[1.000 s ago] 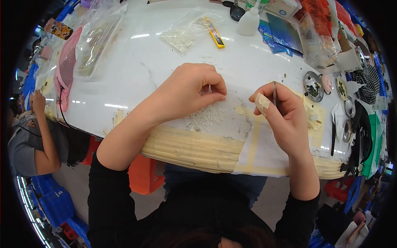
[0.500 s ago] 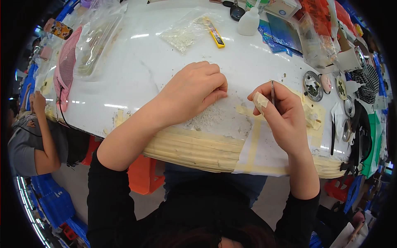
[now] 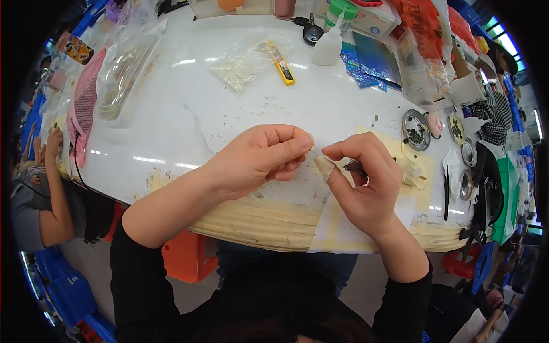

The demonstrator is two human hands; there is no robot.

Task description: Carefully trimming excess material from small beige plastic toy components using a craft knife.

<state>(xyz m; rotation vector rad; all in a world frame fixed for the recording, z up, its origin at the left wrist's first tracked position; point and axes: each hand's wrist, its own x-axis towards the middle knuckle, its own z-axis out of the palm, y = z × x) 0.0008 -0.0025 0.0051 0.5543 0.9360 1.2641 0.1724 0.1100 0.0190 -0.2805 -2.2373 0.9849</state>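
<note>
Thumb and forefinger of my left hand (image 3: 260, 157) are pinched together above the table's near side. Whatever lies between those fingertips is too small to make out. Just across from it, my right hand (image 3: 369, 177) is curled, its fingertips close to the left ones. A slim dark metal tool, apparently tweezers (image 3: 354, 167), is tucked in the right palm under the fingers. Pale tape (image 3: 325, 167) wraps the right thumb. Small white bits lie on the table (image 3: 171, 108), partly hidden beneath my left hand.
A clear bag of white bits (image 3: 237, 71) and a yellow case (image 3: 282, 66) lie farther back. At the right stand round metal dishes (image 3: 416, 130), one holding dark green pieces. A white squeeze bottle (image 3: 327, 47) stands behind. Another person's arm (image 3: 51, 183) shows at far left.
My left hand has lifted from the white bits and turned, thumb now uppermost in a pinch. My right hand has moved closer to it, the tweezers now lying back in the palm.
</note>
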